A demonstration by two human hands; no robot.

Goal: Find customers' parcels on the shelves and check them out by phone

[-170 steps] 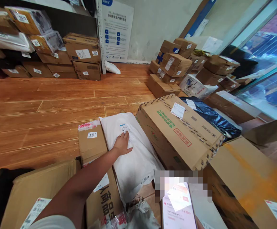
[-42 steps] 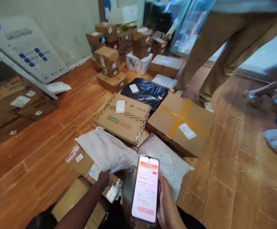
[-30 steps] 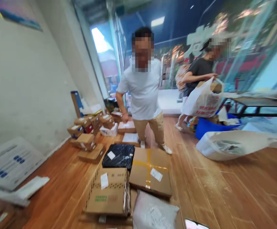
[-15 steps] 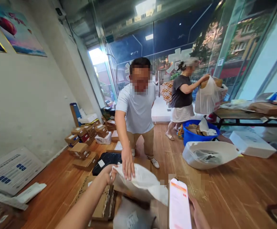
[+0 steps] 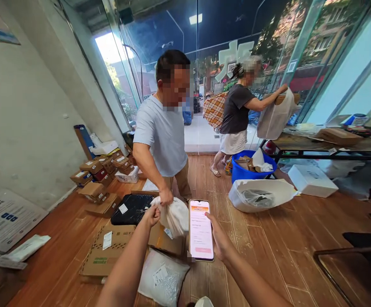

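Observation:
My left hand (image 5: 152, 216) is closed in a fist on the left edge of a white plastic bag (image 5: 179, 216). A person in a light T-shirt (image 5: 162, 132) has one hand (image 5: 166, 197) gripping the same bag just beyond mine. In my right hand (image 5: 220, 238) is a smartphone (image 5: 201, 234), held upright with its lit screen facing me and my thumb over the screen's right edge. Below the bag are a cardboard box (image 5: 166, 241) and a bubble-wrapped parcel (image 5: 164, 277) with a label. A flat carton (image 5: 108, 251) lies under my left forearm.
A black-wrapped parcel (image 5: 134, 209) and stacked small boxes (image 5: 100, 168) line the left side. Across the room, another person (image 5: 236, 106) lifts a plastic bag (image 5: 273, 117) by a blue tub (image 5: 252, 166). A white sack (image 5: 258, 196), a foam box (image 5: 313, 181) and a table (image 5: 300, 143) stand right.
The other person's hand, flat on the bag before, now grips it, and the bag is bunched up. My phone has come up and left, fully into view. The view has tilted down.

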